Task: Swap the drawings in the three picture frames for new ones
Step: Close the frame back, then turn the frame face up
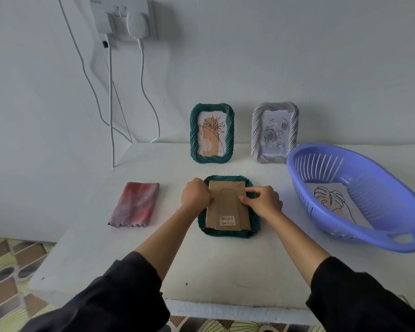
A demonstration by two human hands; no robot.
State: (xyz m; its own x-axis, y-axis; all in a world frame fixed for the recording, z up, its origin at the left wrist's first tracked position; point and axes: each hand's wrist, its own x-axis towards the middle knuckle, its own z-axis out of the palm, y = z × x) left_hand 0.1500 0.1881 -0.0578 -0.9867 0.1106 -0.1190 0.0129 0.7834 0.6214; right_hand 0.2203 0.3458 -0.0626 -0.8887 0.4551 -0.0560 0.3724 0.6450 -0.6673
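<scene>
Two hands at face-down green frame (228, 232): left hand (195, 194) curled against cardboard backing (228, 207) left edge, grasp unclear; right hand (264, 202) pinches backing right edge.

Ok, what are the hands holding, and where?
The cardboard backing of the face-down green frame: left hand at its left edge, right hand at its right edge; grip cannot be told.

Loose black sleeves (120, 295) end mid-forearm; left hand (196, 196) and right hand (265, 202) bare

Barcode sticker (227, 220) on the cardboard backing (228, 208) reads perhaps "200".
</scene>
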